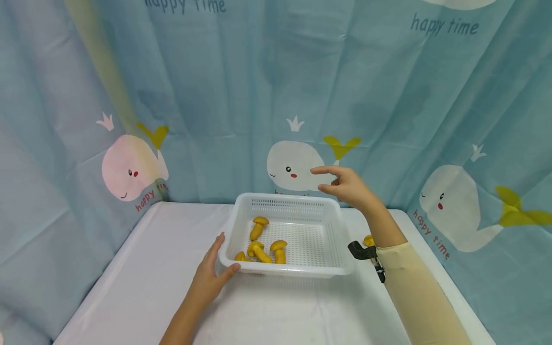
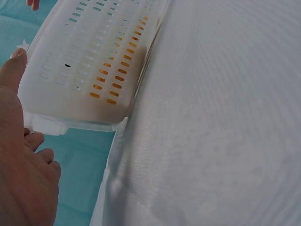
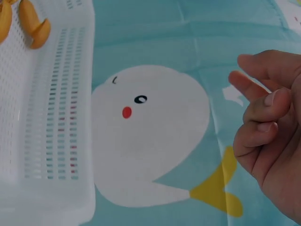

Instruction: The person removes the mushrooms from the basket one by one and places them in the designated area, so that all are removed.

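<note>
A white plastic basket [image 1: 286,270] with slotted walls stands on the table. Several yellow mushrooms [image 1: 279,251] lie in its left part. My left hand [image 1: 208,282] grips the basket's near left corner, thumb at the front rim and fingers along the left side; the left wrist view shows those fingers [image 2: 44,150] bent by the corner. Raised over the basket's far right corner, my right hand [image 1: 345,184] holds nothing. Its index finger and thumb are spread apart, and the other fingers [image 3: 258,117] are bent toward the palm.
More yellow [image 1: 368,240], partly hidden by the right wrist, shows on the table right of the basket. A white cloth [image 1: 280,311] covers the table. Blue curtains [image 1: 241,96] with whale prints hang behind and at both sides. A black camera mount [image 1: 362,250] sits on the right wrist.
</note>
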Demonstrator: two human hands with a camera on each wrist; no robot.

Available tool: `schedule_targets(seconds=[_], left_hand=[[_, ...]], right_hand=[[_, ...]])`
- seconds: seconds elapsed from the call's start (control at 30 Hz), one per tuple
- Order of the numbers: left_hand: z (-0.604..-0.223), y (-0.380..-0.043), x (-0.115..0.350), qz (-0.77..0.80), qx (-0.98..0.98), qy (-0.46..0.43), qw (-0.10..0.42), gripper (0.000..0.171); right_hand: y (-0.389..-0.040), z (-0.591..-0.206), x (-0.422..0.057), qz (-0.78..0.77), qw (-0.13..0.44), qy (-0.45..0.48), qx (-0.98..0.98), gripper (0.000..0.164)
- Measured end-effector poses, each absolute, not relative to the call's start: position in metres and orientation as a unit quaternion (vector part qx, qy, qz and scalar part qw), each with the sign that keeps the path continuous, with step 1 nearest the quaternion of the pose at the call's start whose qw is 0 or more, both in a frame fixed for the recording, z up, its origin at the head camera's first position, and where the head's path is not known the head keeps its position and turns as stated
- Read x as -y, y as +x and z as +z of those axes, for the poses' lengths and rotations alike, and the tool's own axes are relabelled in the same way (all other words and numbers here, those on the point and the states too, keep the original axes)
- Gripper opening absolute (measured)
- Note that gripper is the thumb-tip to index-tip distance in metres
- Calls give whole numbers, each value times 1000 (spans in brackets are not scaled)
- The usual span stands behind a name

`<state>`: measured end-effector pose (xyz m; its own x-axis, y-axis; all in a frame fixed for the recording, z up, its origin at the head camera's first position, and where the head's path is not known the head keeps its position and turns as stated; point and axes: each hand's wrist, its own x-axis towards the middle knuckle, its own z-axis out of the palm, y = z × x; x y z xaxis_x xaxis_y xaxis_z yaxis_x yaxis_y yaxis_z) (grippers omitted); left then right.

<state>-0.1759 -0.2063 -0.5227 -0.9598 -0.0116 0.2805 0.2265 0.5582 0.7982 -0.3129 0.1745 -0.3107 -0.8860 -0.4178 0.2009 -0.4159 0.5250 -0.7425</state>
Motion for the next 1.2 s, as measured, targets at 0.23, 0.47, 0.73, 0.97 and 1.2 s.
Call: schedule_targets(seconds=[0.23, 0.47, 0.73, 0.97, 1.2], left_hand=[[-523, -176, 207, -468, 873, -57, 125, 94], [-522, -176, 207, -473, 870, -55, 127, 94], [-522, -175, 207, -476, 868, -55, 127, 94], [-523, -176, 206, -472, 870, -56, 133, 94], [-524, -176, 207, -474, 870, -50, 127, 94]], right_hand=[[-325, -318, -152, -422, 19, -244, -873, 43], [-338, -332, -128, -415, 28, -269, -868, 41], [-350, -343, -102, -413, 41, -279, -866, 40], [-360, -357, -82, -401, 57, -286, -868, 40], [-368, -379, -65, -391, 64, -274, -876, 37]])
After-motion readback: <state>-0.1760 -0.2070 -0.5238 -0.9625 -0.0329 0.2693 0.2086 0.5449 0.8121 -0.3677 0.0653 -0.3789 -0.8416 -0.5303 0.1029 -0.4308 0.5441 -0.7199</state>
